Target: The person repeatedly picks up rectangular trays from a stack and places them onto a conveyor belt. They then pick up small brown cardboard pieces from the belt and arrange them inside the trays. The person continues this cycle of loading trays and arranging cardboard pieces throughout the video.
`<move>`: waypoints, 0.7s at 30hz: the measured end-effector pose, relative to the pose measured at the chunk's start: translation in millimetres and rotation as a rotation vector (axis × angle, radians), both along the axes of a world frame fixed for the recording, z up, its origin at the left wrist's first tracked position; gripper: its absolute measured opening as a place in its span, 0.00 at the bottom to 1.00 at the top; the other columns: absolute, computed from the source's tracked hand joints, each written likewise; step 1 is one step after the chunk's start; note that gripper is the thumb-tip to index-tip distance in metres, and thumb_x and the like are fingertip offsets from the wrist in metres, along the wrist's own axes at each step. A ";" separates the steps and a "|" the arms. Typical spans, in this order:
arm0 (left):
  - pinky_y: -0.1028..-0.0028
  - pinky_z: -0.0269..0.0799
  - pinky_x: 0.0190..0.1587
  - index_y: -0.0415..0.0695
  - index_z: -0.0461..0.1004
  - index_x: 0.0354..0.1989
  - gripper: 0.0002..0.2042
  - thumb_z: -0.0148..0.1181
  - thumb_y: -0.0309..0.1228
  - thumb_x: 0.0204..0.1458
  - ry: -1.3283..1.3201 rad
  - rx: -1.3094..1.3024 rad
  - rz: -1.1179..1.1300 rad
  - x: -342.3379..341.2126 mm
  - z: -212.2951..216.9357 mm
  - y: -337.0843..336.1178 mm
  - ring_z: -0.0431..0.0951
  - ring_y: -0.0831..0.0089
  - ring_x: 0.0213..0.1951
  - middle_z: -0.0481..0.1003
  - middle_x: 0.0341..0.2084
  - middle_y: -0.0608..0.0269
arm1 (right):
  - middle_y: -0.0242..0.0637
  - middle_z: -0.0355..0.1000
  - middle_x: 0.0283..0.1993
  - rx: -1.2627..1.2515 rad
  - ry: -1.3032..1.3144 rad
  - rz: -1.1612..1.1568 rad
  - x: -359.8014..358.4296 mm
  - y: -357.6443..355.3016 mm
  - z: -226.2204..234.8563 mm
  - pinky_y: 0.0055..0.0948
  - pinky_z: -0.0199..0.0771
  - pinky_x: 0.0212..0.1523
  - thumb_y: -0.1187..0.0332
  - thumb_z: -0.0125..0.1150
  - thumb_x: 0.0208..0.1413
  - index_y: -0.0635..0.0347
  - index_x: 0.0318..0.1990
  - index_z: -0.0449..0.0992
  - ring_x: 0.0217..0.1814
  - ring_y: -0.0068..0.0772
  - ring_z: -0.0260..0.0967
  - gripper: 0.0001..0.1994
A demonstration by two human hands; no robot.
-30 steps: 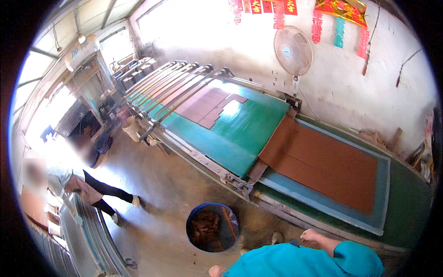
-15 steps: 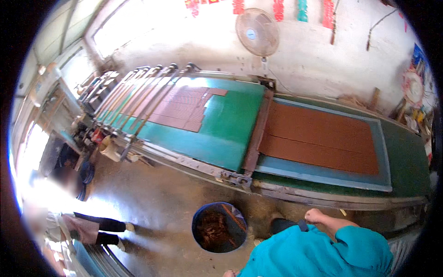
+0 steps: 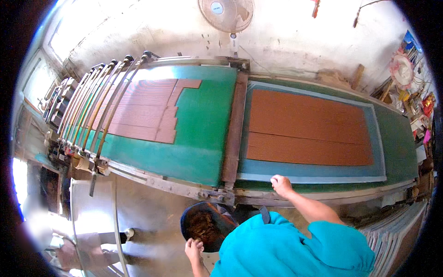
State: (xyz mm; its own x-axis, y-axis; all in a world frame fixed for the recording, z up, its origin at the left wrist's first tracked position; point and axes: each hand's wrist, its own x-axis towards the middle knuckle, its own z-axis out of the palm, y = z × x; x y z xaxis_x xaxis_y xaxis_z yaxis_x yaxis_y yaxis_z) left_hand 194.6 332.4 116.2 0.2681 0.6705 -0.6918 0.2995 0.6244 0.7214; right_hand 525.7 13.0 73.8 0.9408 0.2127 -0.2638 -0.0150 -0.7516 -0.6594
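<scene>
Green belt [image 3: 203,134], ridged reddish-brown sheets [image 3: 309,127], turquoise sleeve [image 3: 295,244]

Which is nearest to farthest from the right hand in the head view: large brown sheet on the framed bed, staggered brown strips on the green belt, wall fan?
From the right hand, at the bed's near edge:
1. Large brown sheet, just beyond the hand, on the right bed.
2. Staggered brown strips, far to the left on the green belt.
3. Wall fan, top centre on the back wall.

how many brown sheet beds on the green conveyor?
2: a staggered brown bed left of the wooden crossbar, a full rectangular brown bed right of it, beyond the right hand.
</scene>
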 end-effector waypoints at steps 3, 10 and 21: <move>0.76 0.74 0.24 0.34 0.60 0.53 0.19 0.50 0.26 0.53 0.117 0.127 -0.180 72.3 36.0 46.1 0.78 0.68 0.29 0.73 0.35 0.52 | 0.38 0.73 0.26 0.115 0.004 0.030 40.8 52.5 -2.8 0.32 0.71 0.31 0.64 0.48 0.54 0.58 0.38 0.74 0.27 0.32 0.72 0.11; 0.72 0.75 0.29 0.39 0.53 0.58 0.24 0.51 0.28 0.53 0.003 0.073 -0.268 249.0 51.2 124.3 0.77 0.63 0.35 0.69 0.43 0.49 | 0.38 0.72 0.33 0.118 -0.426 0.556 133.2 172.9 43.8 0.35 0.73 0.35 0.66 0.54 0.48 0.56 0.34 0.74 0.36 0.41 0.70 0.08; 0.48 0.68 0.45 0.72 0.47 0.58 0.27 0.54 0.41 0.52 -0.247 -0.465 0.069 358.8 -1.7 171.8 0.68 0.48 0.46 0.63 0.48 0.45 | 0.39 0.67 0.51 0.129 -0.909 0.485 411.5 417.7 16.3 0.54 0.49 0.58 0.59 0.52 0.50 0.55 0.41 0.74 0.57 0.42 0.58 0.14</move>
